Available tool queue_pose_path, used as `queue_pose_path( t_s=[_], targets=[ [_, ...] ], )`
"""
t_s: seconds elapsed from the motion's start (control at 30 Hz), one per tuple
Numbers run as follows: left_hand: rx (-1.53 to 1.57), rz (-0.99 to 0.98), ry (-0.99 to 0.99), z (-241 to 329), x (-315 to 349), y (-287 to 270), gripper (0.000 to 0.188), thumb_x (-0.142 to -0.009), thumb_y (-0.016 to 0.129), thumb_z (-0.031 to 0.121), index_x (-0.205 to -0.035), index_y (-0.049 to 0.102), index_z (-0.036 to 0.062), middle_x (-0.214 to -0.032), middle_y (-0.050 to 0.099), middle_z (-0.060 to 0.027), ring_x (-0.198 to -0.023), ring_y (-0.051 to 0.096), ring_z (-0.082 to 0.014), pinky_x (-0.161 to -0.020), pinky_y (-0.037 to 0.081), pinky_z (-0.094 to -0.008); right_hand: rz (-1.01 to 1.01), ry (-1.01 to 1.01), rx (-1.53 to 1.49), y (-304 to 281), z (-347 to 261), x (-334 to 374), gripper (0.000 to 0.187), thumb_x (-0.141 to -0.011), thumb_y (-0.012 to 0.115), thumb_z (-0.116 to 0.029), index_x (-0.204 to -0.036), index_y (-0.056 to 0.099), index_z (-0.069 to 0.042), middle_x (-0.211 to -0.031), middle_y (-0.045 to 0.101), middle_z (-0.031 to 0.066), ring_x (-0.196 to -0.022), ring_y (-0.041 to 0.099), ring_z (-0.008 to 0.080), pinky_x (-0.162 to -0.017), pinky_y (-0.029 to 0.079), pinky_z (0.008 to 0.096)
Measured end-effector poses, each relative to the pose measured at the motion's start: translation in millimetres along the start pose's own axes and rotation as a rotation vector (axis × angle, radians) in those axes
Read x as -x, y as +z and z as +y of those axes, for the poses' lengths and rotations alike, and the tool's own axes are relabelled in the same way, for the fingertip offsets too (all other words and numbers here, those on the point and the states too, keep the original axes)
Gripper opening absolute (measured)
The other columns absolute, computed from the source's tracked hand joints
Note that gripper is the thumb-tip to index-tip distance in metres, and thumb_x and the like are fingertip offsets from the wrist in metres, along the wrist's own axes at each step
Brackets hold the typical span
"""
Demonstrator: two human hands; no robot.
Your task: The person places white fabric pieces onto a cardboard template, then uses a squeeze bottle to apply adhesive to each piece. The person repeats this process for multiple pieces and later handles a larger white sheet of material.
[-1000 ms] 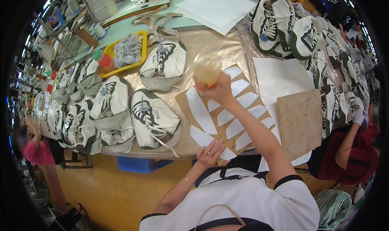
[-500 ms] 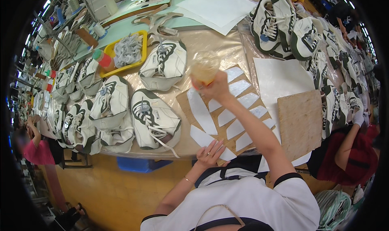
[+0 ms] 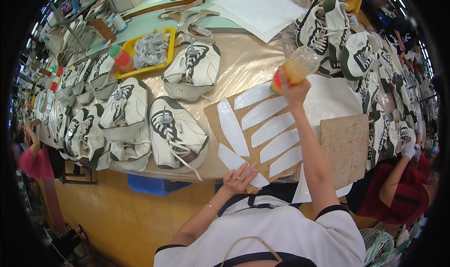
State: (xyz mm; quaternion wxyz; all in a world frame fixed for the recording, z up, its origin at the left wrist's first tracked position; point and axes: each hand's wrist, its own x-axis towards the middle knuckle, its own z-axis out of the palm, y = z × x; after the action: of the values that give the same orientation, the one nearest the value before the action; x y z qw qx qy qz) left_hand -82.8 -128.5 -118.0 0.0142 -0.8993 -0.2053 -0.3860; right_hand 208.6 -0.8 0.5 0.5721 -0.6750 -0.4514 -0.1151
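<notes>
Two hands: both were yours, and they worked well apart.
Right hand: your right hand (image 3: 294, 85) was closed around a clear plastic bottle (image 3: 296, 66) of amber liquid, held tilted above the surface (image 3: 253, 61).
Bottle: its red cap pointed down and to your left, over the far edge of the cardboard sheet (image 3: 243, 126).
Left hand: your left hand (image 3: 240, 177) lay open and flat, fingers spread, pressing the near edge of that sheet, touching a white strip (image 3: 241, 164).
Strips: several white strips lay in rows on the cardboard.
Around: white and dark green shoe uppers (image 3: 176, 136) sat just left of the cardboard; a brown board (image 3: 346, 147) lay to its right.
</notes>
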Motion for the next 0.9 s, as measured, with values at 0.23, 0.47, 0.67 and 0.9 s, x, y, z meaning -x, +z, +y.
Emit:
queue_pose_path(
  t_s=[0.23,0.47,0.67,0.9],
  targets=[
    [0.035,-0.018,-0.018,0.6,-3.0,-3.6,0.054,-0.081,0.051,0.065,-0.106,0.067,0.02,-0.125,0.063,0.0018,-0.118,0.056,-0.0158,-0.11,0.017,-0.0358,-0.185,0.103,-0.31,28.2,-49.2,56.1,0.028,-0.079,0.077,-0.025,-0.092,0.07,-0.001,-0.082,0.07,0.0111,-0.074,0.067,0.0198,-0.07,0.052,0.0324],
    [0.252,-0.133,-0.111,4.0,0.6,-13.2,0.064,-0.076,0.061,0.066,-0.117,0.061,0.0171,-0.136,0.054,-0.0058,-0.127,0.047,-0.0204,-0.108,0.021,-0.0401,0.177,0.275,0.008,-0.3,6.5,-4.1,0.039,-0.08,0.077,-0.033,-0.091,0.068,0.003,-0.082,0.07,0.0155,-0.075,0.068,0.0243,-0.071,0.052,0.0351],
    [0.089,0.033,-0.321,4.5,-2.3,-41.0,0.07,-0.078,0.069,0.052,-0.132,0.047,0.0133,-0.145,0.036,-0.0214,-0.134,0.033,-0.0379,-0.106,0.021,-0.0522,0.017,0.085,0.006,3.1,-4.3,9.9,0.03,-0.08,0.076,-0.027,-0.092,0.07,0.0,-0.083,0.071,0.0127,-0.075,0.069,0.0247,-0.07,0.052,0.0337],
    [0.154,-0.203,-0.545,-9.8,-21.0,-53.6,0.065,-0.077,0.07,0.045,-0.128,0.054,0.0094,-0.144,0.04,-0.0204,-0.13,0.039,-0.0363,-0.106,0.024,-0.0494,-0.245,0.08,-0.366,41.0,-68.3,54.6,0.018,-0.082,0.075,-0.015,-0.088,0.07,0.001,-0.078,0.07,0.0068,-0.071,0.063,0.0108,-0.068,0.05,0.0279]
  ],
)
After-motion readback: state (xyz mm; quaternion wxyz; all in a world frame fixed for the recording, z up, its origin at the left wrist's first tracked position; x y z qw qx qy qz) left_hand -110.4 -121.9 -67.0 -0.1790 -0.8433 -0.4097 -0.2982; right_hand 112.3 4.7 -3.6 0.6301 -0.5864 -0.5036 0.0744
